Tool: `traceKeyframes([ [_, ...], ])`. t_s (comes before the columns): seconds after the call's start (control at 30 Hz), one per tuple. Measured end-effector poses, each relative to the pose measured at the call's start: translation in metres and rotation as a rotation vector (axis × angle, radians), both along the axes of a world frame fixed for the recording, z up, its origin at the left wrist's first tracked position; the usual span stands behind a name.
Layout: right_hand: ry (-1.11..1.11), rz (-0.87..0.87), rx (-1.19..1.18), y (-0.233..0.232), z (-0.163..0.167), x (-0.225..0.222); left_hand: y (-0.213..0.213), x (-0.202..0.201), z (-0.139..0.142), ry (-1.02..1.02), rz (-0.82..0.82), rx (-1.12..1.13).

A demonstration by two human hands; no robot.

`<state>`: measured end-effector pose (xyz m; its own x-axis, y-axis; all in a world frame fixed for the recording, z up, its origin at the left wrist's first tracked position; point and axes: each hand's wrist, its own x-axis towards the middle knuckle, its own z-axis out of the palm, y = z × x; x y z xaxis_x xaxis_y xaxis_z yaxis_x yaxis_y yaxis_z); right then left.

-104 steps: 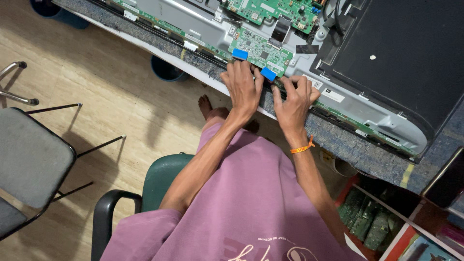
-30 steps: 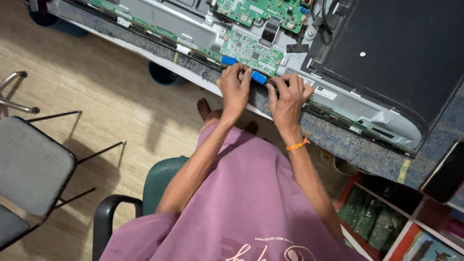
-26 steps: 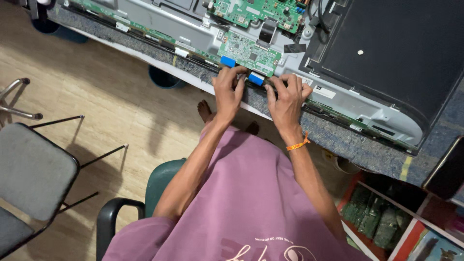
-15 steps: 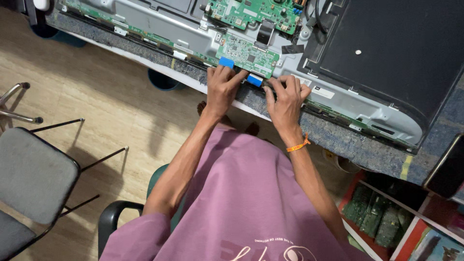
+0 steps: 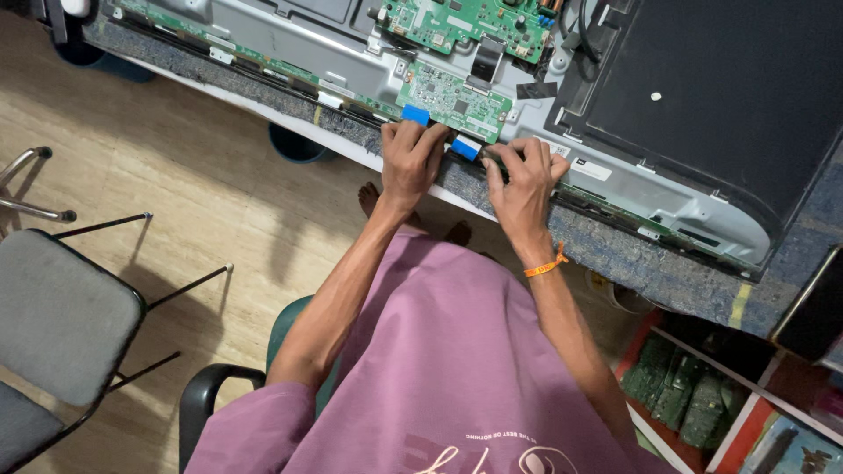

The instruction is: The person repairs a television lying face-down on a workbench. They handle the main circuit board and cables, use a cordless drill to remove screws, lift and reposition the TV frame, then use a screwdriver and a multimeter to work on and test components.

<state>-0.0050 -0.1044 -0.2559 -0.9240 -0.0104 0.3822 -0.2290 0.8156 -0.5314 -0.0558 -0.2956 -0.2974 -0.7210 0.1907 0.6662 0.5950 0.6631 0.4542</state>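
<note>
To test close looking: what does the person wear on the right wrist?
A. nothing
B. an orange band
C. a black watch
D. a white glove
B: a thin orange band circles the wrist just below the right hand, which rests at the edge of the opened panel.

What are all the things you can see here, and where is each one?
Opened flat screen: one, black and grey, lying back-up on the workbench.
Workbench: one, dark speckled top, across the upper part.
Small circuit board: one, green, just beyond the hands.
Large circuit board: one, green, top edge.
Blue tabs: two, at the small board's near edge.
Chair: one, grey seat, left.
Armchair: one, green with black arm, under the person.
Wristband: one, orange, right wrist.
Left hand: on the left tab.
Right hand: by the right tab.
</note>
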Motion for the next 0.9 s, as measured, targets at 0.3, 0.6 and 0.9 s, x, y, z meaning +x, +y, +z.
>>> traceKeyframes([
  [0.3,-0.051,-0.012,-0.023,0.000,0.010,-0.005,0.009,0.013,-0.004,-0.138,0.154,0.091],
  [0.6,-0.040,0.034,-0.021,0.003,0.012,-0.008,0.040,0.046,0.002,-0.278,0.284,0.193],
  [0.9,-0.028,0.030,0.019,0.002,0.010,-0.010,0.047,0.032,0.004,-0.445,0.335,0.382],
])
